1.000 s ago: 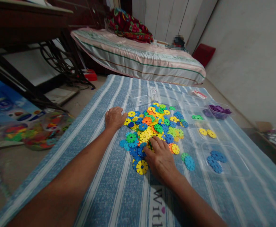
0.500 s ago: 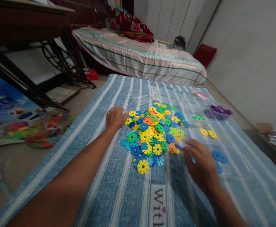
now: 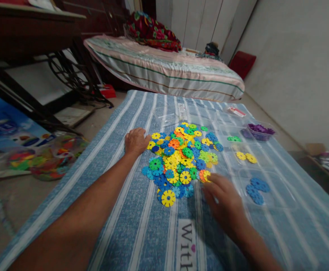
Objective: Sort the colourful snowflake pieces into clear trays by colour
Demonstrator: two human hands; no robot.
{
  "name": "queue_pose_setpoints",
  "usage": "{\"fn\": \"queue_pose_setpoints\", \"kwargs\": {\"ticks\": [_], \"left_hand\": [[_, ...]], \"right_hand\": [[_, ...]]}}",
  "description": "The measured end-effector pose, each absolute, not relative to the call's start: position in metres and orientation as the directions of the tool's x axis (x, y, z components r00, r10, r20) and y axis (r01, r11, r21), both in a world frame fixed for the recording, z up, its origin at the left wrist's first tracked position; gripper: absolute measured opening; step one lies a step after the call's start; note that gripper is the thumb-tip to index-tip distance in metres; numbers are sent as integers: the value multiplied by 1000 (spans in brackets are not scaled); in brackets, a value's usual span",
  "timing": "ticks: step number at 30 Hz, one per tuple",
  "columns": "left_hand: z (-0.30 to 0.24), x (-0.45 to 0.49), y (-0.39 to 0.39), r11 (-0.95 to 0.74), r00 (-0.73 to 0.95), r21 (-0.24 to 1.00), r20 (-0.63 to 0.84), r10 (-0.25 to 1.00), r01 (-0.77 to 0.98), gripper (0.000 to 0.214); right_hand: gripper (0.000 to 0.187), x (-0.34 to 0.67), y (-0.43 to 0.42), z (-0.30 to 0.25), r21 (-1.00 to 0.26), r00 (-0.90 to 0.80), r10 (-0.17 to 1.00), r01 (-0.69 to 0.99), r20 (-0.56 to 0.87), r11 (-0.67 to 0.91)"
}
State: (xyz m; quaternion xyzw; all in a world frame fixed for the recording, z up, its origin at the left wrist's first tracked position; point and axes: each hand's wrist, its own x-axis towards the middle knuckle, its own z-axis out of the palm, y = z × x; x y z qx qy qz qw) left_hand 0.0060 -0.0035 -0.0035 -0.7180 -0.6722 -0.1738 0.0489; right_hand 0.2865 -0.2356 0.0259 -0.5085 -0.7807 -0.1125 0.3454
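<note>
A loose pile of notched plastic discs (image 3: 171, 163) in yellow, blue, green and orange lies on the striped cloth. My left hand (image 3: 137, 140) rests on the cloth at the pile's left edge, fingers loosely spread and holding nothing I can see. Over the pile's right edge is my right hand (image 3: 225, 197), smeared by motion. Its fingertips reach to an orange disc and a yellow disc (image 3: 206, 175); whether they grip anything does not show. Right of it, a clear plastic tray (image 3: 288, 201) holds several blue discs (image 3: 256, 190).
Further back, clear trays hold two yellow discs (image 3: 246, 157) and some green discs (image 3: 234, 139). A clear tub of purple discs (image 3: 261, 130) stands at the right. The striped cloth (image 3: 119, 229) covers the surface. A bed (image 3: 167, 75) lies beyond, a treadle stand (image 3: 71, 71) at left.
My right hand has moved left and slightly down, toward the pile's edge. The dark blue disc at its fingertips no longer shows. The blue discs in the tray are now uncovered. My left hand stays put.
</note>
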Motion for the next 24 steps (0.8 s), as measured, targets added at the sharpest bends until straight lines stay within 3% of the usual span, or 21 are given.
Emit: {"fn": "queue_pose_setpoints", "kwargs": {"ticks": [5,8,16,21,24], "left_hand": [[-5,5,-3,-102,42,180,310,950,978,30],[-5,4,-4,-104,37,197,317,948,975,30],[-1,7,-7,-87,26,190,300,953,978,30],[0,8,-9,-90,32,183,297,954,979,30],[0,9,-9,-89,27,193,302,953,977,29]], "right_hand": [[16,220,-231,16,-219,-397,727,775,560,593],[21,205,-228,8,-205,-421,746,785,517,585],[9,223,-243,-11,-166,-346,779,855,523,491],[7,248,-254,-10,-100,-428,740,829,519,550],[4,261,-260,-7,-108,-400,776,854,487,509]]}}
